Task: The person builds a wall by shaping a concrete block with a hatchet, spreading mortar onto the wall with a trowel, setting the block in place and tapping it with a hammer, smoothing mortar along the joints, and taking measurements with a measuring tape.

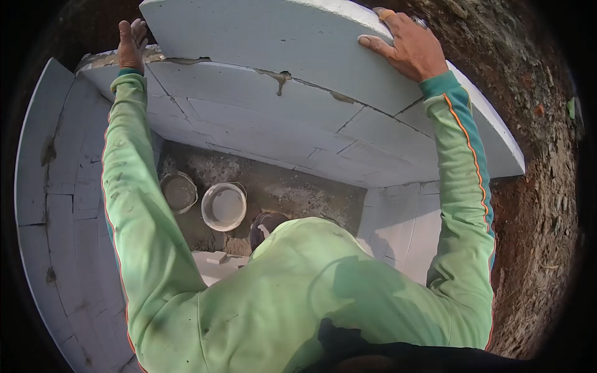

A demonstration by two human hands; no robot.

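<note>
A large pale-grey wall block [267,37], apparently lightweight concrete, stands on the top course of a block wall [249,87]. My right hand [410,46] grips its upper edge near the right end, thumb on the near face and fingers over the top. A tan wrap circles one finger. My left hand [132,46] is open beside the block's left end, fingers stretched upward; whether it touches the block I cannot tell. Wet mortar [281,81] bulges from the joint under the block. To the right, another block [485,137] continues the same course.
Block walls also rise on the left [81,186] and the right [404,224]. Down on the rough floor stand a white bucket [224,207] and a darker bucket [179,193]. A bare earth bank [535,248] lies beyond the wall, along the right.
</note>
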